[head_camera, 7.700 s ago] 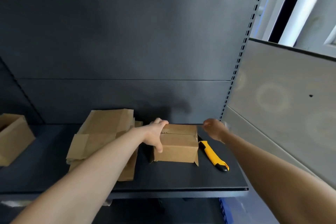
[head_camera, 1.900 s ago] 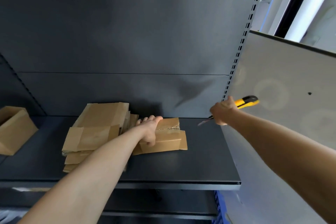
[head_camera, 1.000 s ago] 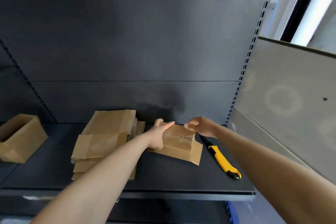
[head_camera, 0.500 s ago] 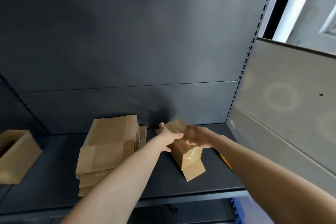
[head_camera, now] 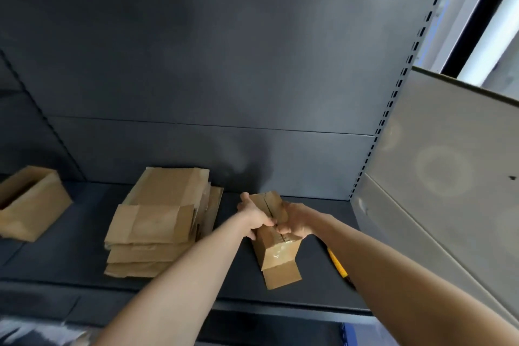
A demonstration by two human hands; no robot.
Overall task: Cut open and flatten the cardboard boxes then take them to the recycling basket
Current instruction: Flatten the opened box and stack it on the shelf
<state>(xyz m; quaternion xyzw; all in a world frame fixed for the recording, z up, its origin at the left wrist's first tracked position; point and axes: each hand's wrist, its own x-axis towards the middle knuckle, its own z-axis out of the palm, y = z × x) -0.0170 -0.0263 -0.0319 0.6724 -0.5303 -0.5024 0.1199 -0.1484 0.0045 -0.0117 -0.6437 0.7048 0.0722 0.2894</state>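
Note:
A small brown cardboard box (head_camera: 276, 255) stands on the dark shelf (head_camera: 70, 258), turned lengthwise toward me, with a slit along its top seam and one flap hanging open at the near end. My left hand (head_camera: 254, 217) grips the box's left top edge and my right hand (head_camera: 295, 222) grips the right top edge, fingertips meeting at the seam. The yellow utility knife (head_camera: 338, 267) lies on the shelf to the right, mostly hidden under my right forearm.
A stack of flattened cardboard boxes (head_camera: 160, 222) lies left of the box. An open cardboard box (head_camera: 31, 203) sits at the far left of the shelf. A grey panel (head_camera: 449, 177) walls off the right side. The shelf's front edge runs just below the box.
Since 1.9 s ago my right hand laid the knife on the shelf and joined the left on the box. The box was turned end-on, and both hands now grip its top seam.

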